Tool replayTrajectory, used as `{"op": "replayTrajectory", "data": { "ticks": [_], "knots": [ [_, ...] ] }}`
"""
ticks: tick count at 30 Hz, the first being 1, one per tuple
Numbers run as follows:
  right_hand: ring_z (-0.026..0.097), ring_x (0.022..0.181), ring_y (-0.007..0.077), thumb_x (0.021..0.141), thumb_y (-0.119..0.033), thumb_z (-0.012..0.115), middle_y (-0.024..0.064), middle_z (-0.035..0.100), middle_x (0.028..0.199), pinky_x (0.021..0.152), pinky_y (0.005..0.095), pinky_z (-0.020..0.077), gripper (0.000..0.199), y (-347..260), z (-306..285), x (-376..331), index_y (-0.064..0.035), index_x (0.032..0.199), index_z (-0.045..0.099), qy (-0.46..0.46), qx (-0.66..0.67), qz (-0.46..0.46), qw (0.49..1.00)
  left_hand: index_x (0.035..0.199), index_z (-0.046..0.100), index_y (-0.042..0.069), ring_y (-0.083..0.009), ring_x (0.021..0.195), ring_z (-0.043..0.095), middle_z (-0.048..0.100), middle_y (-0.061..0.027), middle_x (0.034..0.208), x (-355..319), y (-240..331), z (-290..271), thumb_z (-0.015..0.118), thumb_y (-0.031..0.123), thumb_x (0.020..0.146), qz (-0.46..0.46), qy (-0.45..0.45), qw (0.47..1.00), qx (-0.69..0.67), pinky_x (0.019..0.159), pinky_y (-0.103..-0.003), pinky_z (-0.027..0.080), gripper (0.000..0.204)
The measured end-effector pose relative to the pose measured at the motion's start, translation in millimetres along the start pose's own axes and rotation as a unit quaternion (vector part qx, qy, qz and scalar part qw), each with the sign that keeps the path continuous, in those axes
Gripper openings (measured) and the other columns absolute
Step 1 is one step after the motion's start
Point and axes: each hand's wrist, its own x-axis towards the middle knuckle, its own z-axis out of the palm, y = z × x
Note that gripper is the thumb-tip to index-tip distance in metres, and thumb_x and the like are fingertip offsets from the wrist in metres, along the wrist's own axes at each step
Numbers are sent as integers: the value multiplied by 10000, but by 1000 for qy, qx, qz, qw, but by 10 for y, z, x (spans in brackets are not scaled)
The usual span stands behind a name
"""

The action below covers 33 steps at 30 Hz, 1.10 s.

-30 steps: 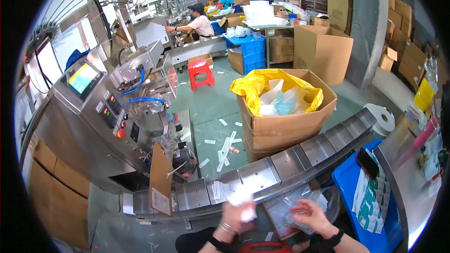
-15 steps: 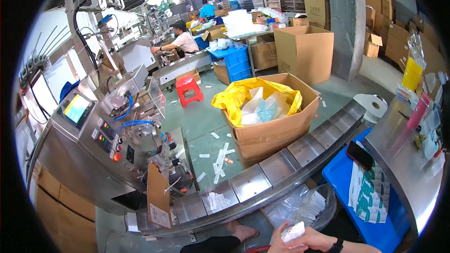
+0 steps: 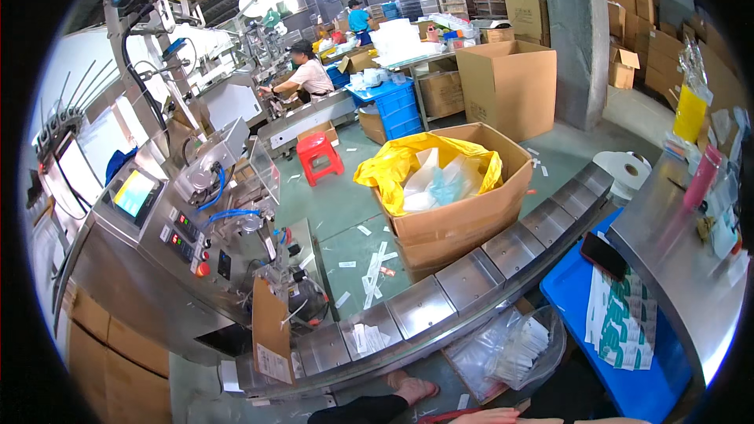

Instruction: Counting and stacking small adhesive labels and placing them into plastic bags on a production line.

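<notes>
At the bottom edge, only a thin strip of my hands shows. The part nearest the middle looks like my left hand; beside it, a sliver of what seems to be my right hand runs along the frame's rim. Their fingers and anything in them are cut off. Just beyond them lies a clear plastic bag with many thin white pieces inside. Further up, a metal conveyor with tray-like sections curves past. A small pile of white slips rests on it.
A blue crate holds green-and-white printed sheets and a dark phone. Beyond the conveyor stands a carton lined with a yellow bag. A machine with a screen is left, a red stool further back; two people work behind.
My hands have dropped toward the bottom edge, nearly out of view. The small white stack they held is no longer visible. The view has shifted slightly.
</notes>
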Motion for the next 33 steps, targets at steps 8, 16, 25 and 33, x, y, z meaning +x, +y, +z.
{"op": "replayTrajectory", "data": {
  "ticks": [8, 16, 25, 33],
  "knots": [
    [526, 1058, 211, 796, -141, 680, 139, 513, 1207, 886, 352, 449, 550, -43, -145, 213, -51, 1273, 421, -26, -48, -6, 999, 845, 560, 170, -203, 649, 611, 568, -63, 700, 196, -46, 37, 568, 141, 762, 77, -23, 955, -284, 522, -352, 440, 88],
    [466, 1132, 203, 792, -136, 689, 138, 474, 1257, 944, 354, 398, 550, -337, -270, 453, -48, 1269, 429, -56, -107, -19, 993, 926, 563, 189, -286, 783, 620, 589, -125, 798, 382, -134, 212, 485, 220, 802, 10, -140, 960, -242, 647, -391, 460, 150],
    [398, 1215, 194, 789, -131, 699, 136, 430, 1313, 1008, 357, 340, 549, -489, -176, 481, -44, 1265, 439, -86, -163, -30, 982, 902, 569, 207, -207, 690, 614, 591, -103, 750, -76, 324, -385, 459, 193, 821, 46, -10, 982, -184, 586, -342, 456, 137],
    [460, 1158, 147, 755, -133, 721, 82, 510, 1239, 972, 315, 385, 500, 126, 282, -281, -68, 1202, 507, 19, -27, 67, 997, 1244, 494, -24, -254, 1277, 399, 475, -154, 1322, -388, 2356, -2934, 458, 263, 929, 177, 206, 860, -432, 1082, -390, 260, 428]
  ]
}}
